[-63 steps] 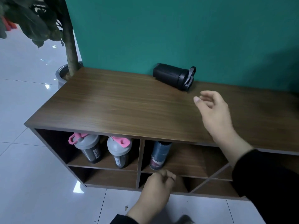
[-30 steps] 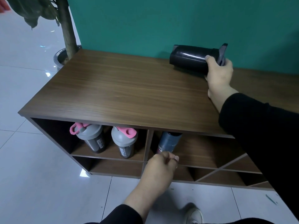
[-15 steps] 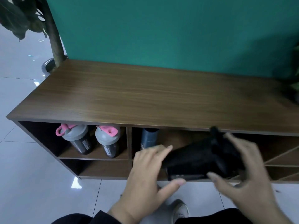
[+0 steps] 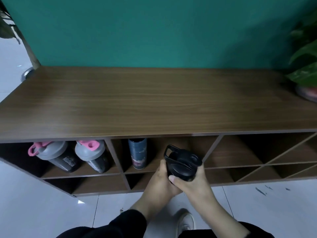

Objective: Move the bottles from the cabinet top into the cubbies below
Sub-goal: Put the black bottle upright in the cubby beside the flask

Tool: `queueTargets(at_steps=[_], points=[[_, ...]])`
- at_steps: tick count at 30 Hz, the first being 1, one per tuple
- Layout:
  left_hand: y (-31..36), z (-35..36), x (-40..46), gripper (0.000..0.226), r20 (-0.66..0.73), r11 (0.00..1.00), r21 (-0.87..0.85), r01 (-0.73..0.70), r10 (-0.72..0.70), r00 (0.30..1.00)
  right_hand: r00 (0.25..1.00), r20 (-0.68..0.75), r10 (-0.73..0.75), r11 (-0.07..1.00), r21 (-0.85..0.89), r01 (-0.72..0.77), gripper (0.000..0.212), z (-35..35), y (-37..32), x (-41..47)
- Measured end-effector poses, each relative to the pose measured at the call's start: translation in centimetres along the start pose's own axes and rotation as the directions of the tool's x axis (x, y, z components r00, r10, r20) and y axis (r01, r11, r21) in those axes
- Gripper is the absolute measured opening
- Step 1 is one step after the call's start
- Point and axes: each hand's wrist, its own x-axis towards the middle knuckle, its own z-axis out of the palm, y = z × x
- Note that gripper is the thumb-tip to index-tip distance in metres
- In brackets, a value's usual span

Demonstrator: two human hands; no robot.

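With both hands, left [image 4: 158, 184] and right [image 4: 192, 183], in a closed grip we held the last bottle [image 4: 181, 163] before the middle cubby [image 4: 188, 148]; three bottles already stood inside, the top [image 4: 137, 100] was bare.

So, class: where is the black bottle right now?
Head view, centre: the black bottle is held in both hands before the upper middle cubby, right of the dark blue bottle.

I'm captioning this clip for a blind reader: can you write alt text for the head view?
Both hands, left hand and right hand, hold a black shaker bottle lid-up before the middle upper cubby, beside a dark blue bottle. Two grey shakers with pink lids fill the left cubby; the wooden cabinet top holds no bottles.
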Motion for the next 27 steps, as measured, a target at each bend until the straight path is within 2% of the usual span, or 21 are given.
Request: queueTargets(at_steps=[3,5,8,10,13,20,27], points=[[-1.2,0.0,3.0,0.078,-0.01,1.0,-0.014,0.023,-0.023,1.0,0.998,-0.059,-0.015,0.999,-0.044,0.013,0.082,0.7,0.3,2.9],[-1.9,0.1,4.8,0.086,-0.077,0.999,0.021,0.051,-0.049,0.996,0.993,-0.106,-0.044,0.997,-0.074,0.036,0.09,1.3,0.4,4.7],[-1.8,0.2,6.3,0.098,-0.158,0.988,0.054,0.141,-0.131,0.979,0.981,-0.175,-0.084,0.993,-0.102,0.067,0.09,1.9,1.4,7.0],[-1.5,0.5,6.6,0.095,-0.167,0.98,0.102,0.172,-0.153,0.974,0.977,-0.197,-0.083,0.993,-0.103,0.064,0.09,2.0,2.1,8.3],[-1.5,1.1,7.0,0.088,-0.12,0.98,0.111,0.167,-0.154,0.981,0.974,-0.219,-0.064,0.995,-0.087,0.045,0.088,1.9,2.9,9.5],[-3.6,2.4,9.0,0.097,-0.045,0.986,-0.027,0.162,-0.163,0.986,0.962,-0.264,-0.07,0.997,-0.061,0.056,0.079,1.8,3.7,10.7],[-2.7,2.1,8.4,0.095,0.018,0.981,-0.051,0.187,-0.186,0.982,0.978,-0.207,0.025,0.999,-0.031,-0.033,0.096,2.0,4.5,10.6]])
